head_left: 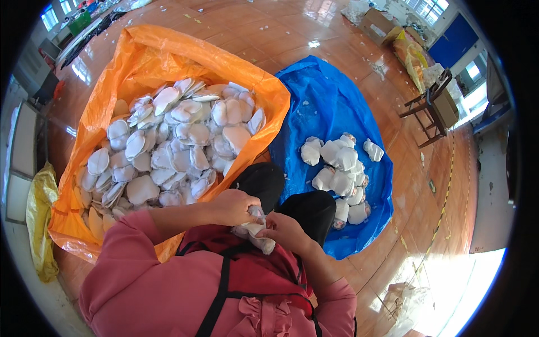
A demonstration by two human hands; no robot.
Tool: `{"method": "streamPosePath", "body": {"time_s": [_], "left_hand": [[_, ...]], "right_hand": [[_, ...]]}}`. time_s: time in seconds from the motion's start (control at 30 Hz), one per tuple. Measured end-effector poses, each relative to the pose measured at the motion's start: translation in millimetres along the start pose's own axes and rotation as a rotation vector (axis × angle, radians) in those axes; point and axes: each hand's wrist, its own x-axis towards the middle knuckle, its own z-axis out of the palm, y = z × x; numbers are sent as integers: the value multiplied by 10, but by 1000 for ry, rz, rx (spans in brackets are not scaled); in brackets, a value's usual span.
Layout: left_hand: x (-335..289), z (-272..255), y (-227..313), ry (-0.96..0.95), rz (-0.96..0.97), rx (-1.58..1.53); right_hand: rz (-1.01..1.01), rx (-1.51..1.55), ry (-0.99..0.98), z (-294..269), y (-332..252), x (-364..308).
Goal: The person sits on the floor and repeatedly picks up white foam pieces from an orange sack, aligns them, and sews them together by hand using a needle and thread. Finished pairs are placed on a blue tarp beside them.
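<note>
Your left hand [234, 206] and your right hand [286, 230] were both grasping one soft white piece [261, 242], with the fingers bent around it, and this piece was just in front of your red apron [264, 276]. On the left side, the open orange sack [168, 49] contained many flat white pads [143, 190], while on the right the blue sack [337, 104] held a smaller group of rounded white bundles [341, 182].
</note>
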Motion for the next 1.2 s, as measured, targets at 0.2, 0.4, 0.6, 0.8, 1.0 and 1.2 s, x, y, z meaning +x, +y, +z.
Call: {"method": "streamPosePath", "body": {"time_s": [0.2, 0.4, 0.6, 0.8, 1.0, 1.2], "left_hand": [[77, 256, -167, 156, -63, -106], [88, 172, -106, 135, -217, -61], [107, 195, -154, 104, -379, -261], [147, 570, -555, 188, -558, -727], [96, 543, -500, 161, -618, -1097], [-16, 595, -589, 209, -469, -984]], "right_hand": [[-20, -149, -19, 71, 65, 148], [-154, 59, 46, 146, 221, 194], [-279, 4, 77, 81, 246, 161], [-359, 38, 87, 150, 346, 131], [-349, 114, 133, 306, 455, 65], [-422, 90, 178, 300, 383, 69]]}}
